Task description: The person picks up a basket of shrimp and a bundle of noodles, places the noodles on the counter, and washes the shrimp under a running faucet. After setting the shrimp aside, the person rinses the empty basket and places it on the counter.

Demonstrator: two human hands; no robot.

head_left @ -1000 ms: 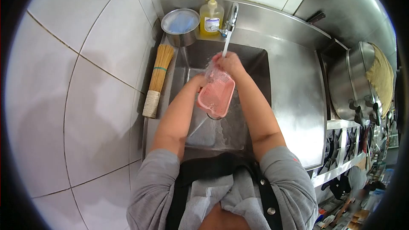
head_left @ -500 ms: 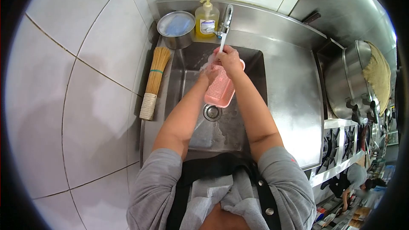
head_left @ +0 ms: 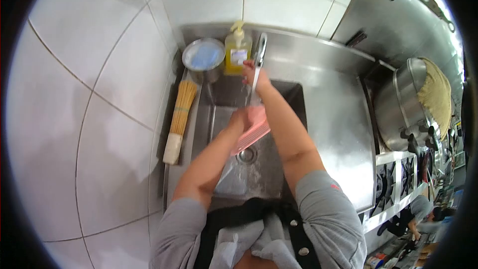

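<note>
My left hand (head_left: 240, 120) grips a pink plastic basket (head_left: 256, 128) with slotted sides, tilted over the steel sink (head_left: 271, 169). Blur smears the fingers on it. Up at the faucet (head_left: 261, 50), my right hand (head_left: 256, 77) is closed around the small handle on the spout's left side; the fingers mostly cover it. Water runs from the spout, passing beside the right hand and falling toward the basket. The drain (head_left: 246, 155) lies just below the basket.
A soap pump bottle (head_left: 238, 55) and a metal pot (head_left: 204, 62) with a blue item stand behind the sink. A bamboo brush (head_left: 180, 119) lies along its left edge. Right are a steel counter (head_left: 338, 139), a large pot (head_left: 401, 104), burners and a distant person (head_left: 413, 216).
My right hand has left the basket and moved up to the faucet handle. My left hand has drawn the basket down and tilted it. The camera view has shifted upward.
</note>
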